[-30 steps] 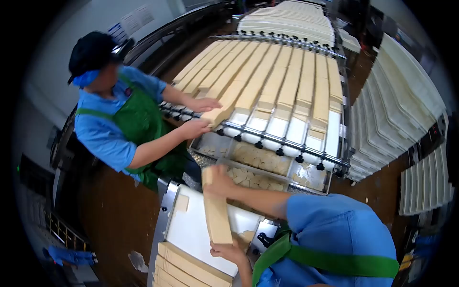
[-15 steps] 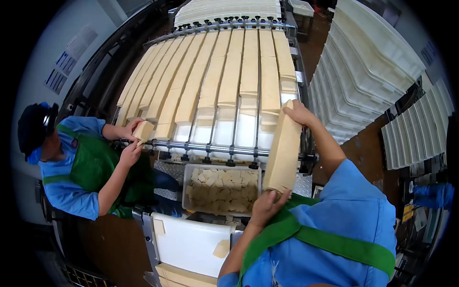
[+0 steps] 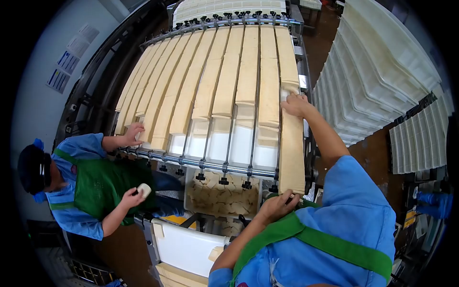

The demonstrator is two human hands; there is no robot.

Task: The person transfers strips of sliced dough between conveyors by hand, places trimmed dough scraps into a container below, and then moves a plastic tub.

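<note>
A long pale-yellow block (image 3: 291, 150), with thin layers showing at its near end, lies lengthwise in the rightmost lane of the rack and reaches over the front bar. My right hand (image 3: 296, 104) grips its far end, close to the strip lying beyond. At the near end, my left hand (image 3: 278, 208) has its fingers curled against the block's end face from below. Several similar strips (image 3: 205, 62) lie in parallel lanes between thin metal rods. A co-worker at the left touches a strip with one hand (image 3: 133, 134) and holds a small whitish piece (image 3: 144, 190) in the other.
A chrome bar with black knobs (image 3: 224, 168) crosses the rack's front. Below it stands a bin (image 3: 188, 193) of pale cut pieces. A white conveyor belt (image 3: 181, 244) runs at the near side. Tall stacked white trays (image 3: 368, 71) rise at the right.
The long block has gone from slanting over the front bar to lying straight in the rightmost lane. The co-worker's hands have moved apart, one onto the strips.
</note>
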